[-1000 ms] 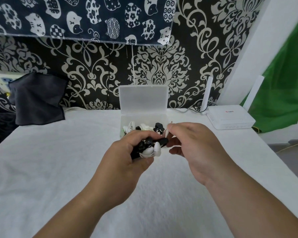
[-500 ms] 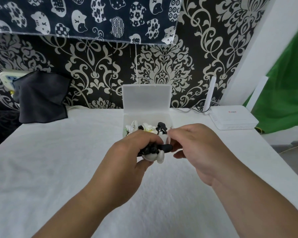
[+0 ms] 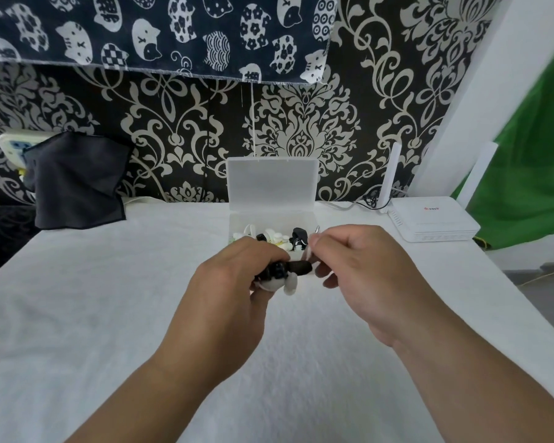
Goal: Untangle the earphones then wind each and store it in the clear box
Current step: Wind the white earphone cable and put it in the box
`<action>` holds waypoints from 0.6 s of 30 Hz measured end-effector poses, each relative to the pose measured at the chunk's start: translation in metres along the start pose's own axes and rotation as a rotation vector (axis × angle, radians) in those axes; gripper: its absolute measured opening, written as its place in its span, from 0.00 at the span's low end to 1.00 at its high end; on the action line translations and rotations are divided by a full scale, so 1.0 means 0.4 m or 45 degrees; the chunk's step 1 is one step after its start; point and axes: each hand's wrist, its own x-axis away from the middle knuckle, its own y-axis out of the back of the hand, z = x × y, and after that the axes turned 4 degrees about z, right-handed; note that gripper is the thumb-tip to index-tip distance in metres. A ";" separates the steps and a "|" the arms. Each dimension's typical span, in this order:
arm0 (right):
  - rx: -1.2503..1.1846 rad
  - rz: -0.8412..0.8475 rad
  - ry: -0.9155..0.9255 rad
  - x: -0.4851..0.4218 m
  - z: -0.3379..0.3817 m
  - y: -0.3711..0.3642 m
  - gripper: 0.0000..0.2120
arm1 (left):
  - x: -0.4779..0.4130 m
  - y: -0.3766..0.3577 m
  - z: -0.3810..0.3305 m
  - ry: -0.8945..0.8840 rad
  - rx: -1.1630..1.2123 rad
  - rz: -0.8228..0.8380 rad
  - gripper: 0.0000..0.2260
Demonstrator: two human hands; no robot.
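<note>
L hand (image 3: 227, 282) is gripping the black-and-white earphones (image 3: 282, 273), fingers curled tight round the bundle, just in front of the open clear box (image 3: 272, 183) on the tabletop (image 3: 109, 298). R hand (image 3: 365, 270) is pinching the plug end (image 3: 316, 229).

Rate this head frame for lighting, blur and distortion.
Head view: light is soft and even, with only faint shadow under the left hand and right hand; head view: the white table cover is nearly washed out; head view: wide-angle slants the white wall edge; head view: the earphones between the hands look soft, fine cord detail lost.
</note>
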 end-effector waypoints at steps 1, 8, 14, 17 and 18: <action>0.033 -0.002 0.031 0.000 0.001 0.000 0.17 | 0.001 -0.001 -0.001 0.001 -0.006 -0.003 0.14; 0.053 0.036 0.105 -0.001 -0.006 -0.003 0.17 | -0.002 0.009 -0.004 -0.081 -0.040 0.068 0.14; 0.080 0.040 0.044 -0.002 -0.027 -0.018 0.17 | 0.009 -0.002 -0.025 0.034 -0.042 0.069 0.24; 0.230 -0.034 0.223 0.010 -0.013 -0.024 0.16 | 0.004 -0.001 -0.021 0.125 -0.058 0.087 0.25; 0.237 -0.031 0.270 0.016 -0.008 -0.030 0.15 | 0.003 0.000 -0.023 0.135 -0.043 0.094 0.26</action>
